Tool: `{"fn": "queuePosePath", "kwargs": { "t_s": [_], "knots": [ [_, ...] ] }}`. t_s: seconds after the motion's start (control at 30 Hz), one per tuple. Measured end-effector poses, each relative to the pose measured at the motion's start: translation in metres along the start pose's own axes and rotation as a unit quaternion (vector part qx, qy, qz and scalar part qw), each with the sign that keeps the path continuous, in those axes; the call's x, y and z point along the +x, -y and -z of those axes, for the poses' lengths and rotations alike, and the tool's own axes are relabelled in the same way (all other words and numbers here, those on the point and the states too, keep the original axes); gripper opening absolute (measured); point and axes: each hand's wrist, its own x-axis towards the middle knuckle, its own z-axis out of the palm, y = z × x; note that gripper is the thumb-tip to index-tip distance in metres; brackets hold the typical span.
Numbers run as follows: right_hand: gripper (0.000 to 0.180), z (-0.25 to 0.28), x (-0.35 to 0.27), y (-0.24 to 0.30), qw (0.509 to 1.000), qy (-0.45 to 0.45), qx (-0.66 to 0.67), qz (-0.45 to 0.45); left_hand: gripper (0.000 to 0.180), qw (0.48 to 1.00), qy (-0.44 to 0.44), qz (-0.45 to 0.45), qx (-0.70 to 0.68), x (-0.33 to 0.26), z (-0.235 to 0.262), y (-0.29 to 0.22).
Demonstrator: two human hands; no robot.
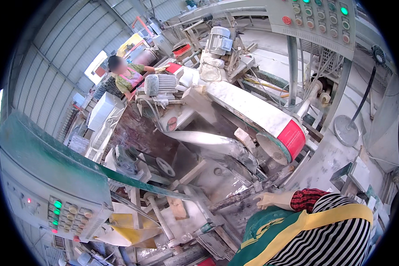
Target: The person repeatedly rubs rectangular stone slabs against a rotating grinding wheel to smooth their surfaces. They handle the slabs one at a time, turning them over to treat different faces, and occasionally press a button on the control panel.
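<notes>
Pale-gloved left hand (268, 200) lies flat, fingers out, pinching nothing, on the wet grey machine rail (229, 202). We see the rail's long axis running lower-left to upper-right under the fingertips. Right hand unseen.

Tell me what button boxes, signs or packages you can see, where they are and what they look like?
Grey metal control panel: lower left, on a green-topped box, with green lit, red and pale round buttons.
Second grey control panel: top right, overhead, with rows of green, red and pale round buttons.
White rectangular block: left of middle, beside the dusty machine; whether it is a package cannot be told.
No signs or screens show clearly.
</notes>
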Motion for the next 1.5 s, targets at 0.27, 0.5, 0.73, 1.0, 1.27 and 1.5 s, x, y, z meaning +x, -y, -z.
{"fn": "queuePosePath", "kwargs": {
  "t_s": [0.27, 0.5, 0.73, 1.0, 1.27, 1.5],
  "knots": [
    [0.06, -0.063, -0.002, 0.102, 0.975, 0.114, 0.166, 0.092, 0.058, 0.855, 0.167, -0.127, -0.475, 0.046, -0.019, -0.186],
    [0.058, -0.041, -0.056, 0.161, 0.931, -0.083, 0.202, 0.293, 0.065, 0.729, 0.242, -0.166, -0.619, 0.066, 0.028, -0.294],
    [0.057, -0.027, -0.116, 0.194, 0.929, -0.018, 0.324, 0.18, 0.054, 0.421, 0.606, 0.157, -0.657, 0.088, 0.018, -0.259],
    [0.059, -0.013, -0.076, 0.203, 0.971, -0.066, 0.143, 0.178, 0.037, 0.378, 0.548, 0.175, -0.725, 0.072, 0.021, -0.227],
    [0.072, -0.045, -0.103, 0.207, 0.971, -0.047, 0.059, 0.226, 0.034, 0.418, 0.478, 0.207, -0.744, 0.071, 0.027, -0.227],
    [0.064, -0.048, -0.132, 0.205, 0.967, 0.094, 0.185, 0.15, 0.04, 0.455, 0.532, 0.128, -0.702, 0.091, 0.05, -0.222]
  ]
}}
